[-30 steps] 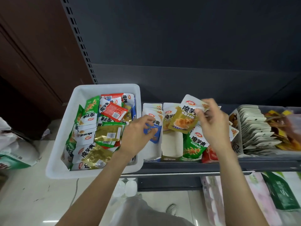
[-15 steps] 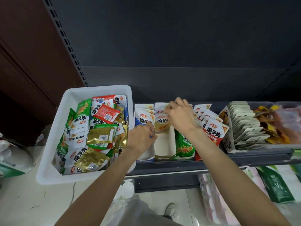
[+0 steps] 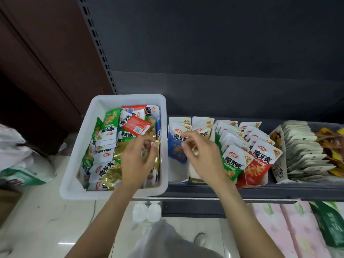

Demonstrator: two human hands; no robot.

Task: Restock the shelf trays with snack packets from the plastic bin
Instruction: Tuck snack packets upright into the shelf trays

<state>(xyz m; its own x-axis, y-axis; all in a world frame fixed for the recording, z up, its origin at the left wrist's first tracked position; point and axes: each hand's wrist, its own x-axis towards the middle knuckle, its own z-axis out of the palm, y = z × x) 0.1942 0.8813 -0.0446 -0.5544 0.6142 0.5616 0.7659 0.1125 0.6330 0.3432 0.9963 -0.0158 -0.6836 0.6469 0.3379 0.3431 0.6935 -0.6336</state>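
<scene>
A white plastic bin (image 3: 74, 164) stands at the shelf's left end, full of mixed snack packets, among them a red one (image 3: 135, 125) and gold ones (image 3: 111, 174). My left hand (image 3: 139, 161) hovers over the bin's right side, fingers loosely curled above the gold packets, holding nothing. To the right stand the shelf trays: blue packets (image 3: 176, 151), then a yellow row (image 3: 202, 123), green packets (image 3: 232, 164) and red packets (image 3: 260, 161). My right hand (image 3: 202, 159) hangs over the blue and yellow trays, fingers relaxed and empty, hiding most of the yellow row.
Further right is a tray of beige packets (image 3: 305, 151), then brown and yellow snacks (image 3: 331, 142). The dark shelf lip (image 3: 260, 190) runs in front. Below lie pink tissue packs (image 3: 279, 229) and two bottle tops (image 3: 147, 211). Bags (image 3: 22, 164) sit on the floor at left.
My right hand set the yellow packet into its tray, let go and drew back leftward empty. My left hand left the blue tray and moved over the bin.
</scene>
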